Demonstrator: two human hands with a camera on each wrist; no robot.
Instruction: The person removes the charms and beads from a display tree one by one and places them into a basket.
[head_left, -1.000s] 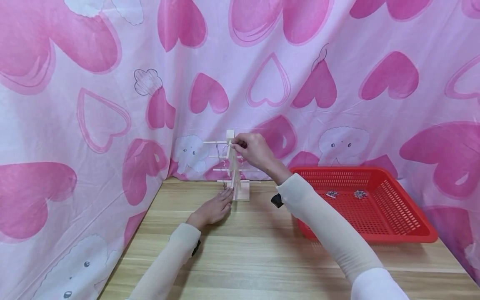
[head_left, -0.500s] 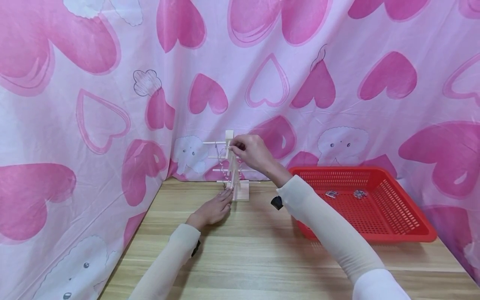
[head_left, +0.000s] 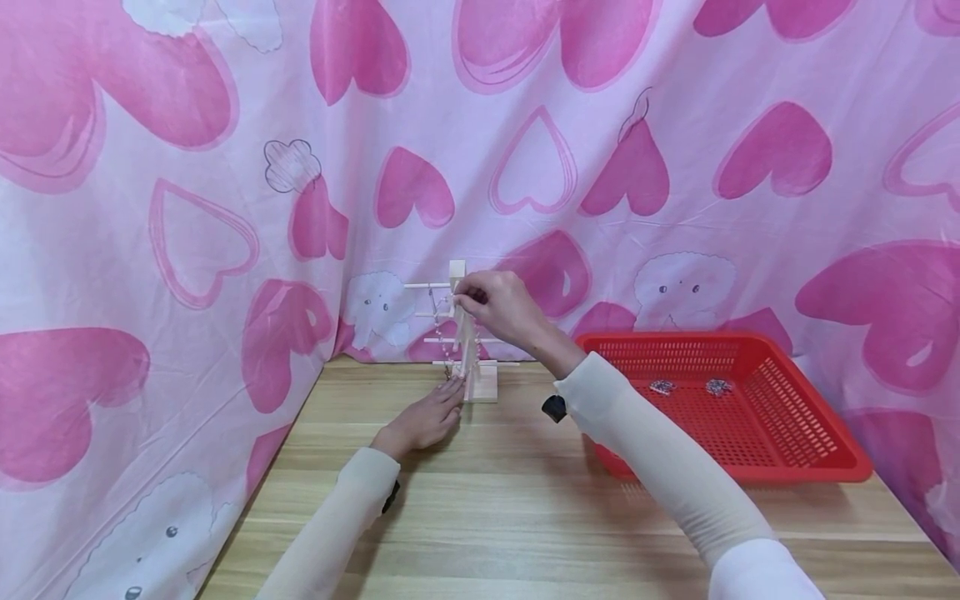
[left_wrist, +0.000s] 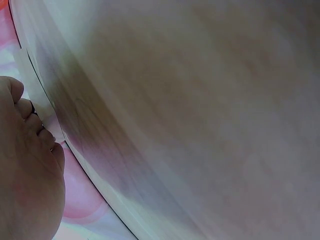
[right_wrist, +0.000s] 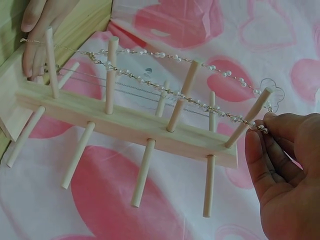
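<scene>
While our left hand [head_left: 424, 418] rests low at the base [head_left: 487, 385] of the wooden peg stand [right_wrist: 130, 125], its fingers fairly straight and gripping nothing that we can see, our right hand [right_wrist: 292, 175] has thumb and forefinger brought together in a pinch on a pearl-bead necklace [right_wrist: 202, 106]. The necklace hangs from that pinch, two strands dropping away from the fingertips along the stand toward a gold-coloured clasp [right_wrist: 93, 57] nearer our left fingers. Just beside the pinch is the top peg [right_wrist: 260, 103]; both strands cross it in the right wrist view, but whether the loop bears on the wood we cannot tell.

We judge the step in hand to be seating the necklace on that peg. To do it well, we should pinch lightly, sparing the links, and bring the loop past the peg's tip and in toward the stand before loosening thumb and forefinger. Steady pressure from the left fingers should stop the stand tipping under a tug. We should also mind the slack below the right fingers, since it could catch on a lower peg [right_wrist: 111, 90].

Well to the right of those fingers, a red plastic basket [head_left: 840, 472] holds two small silvery heaps [head_left: 718, 387].
</scene>
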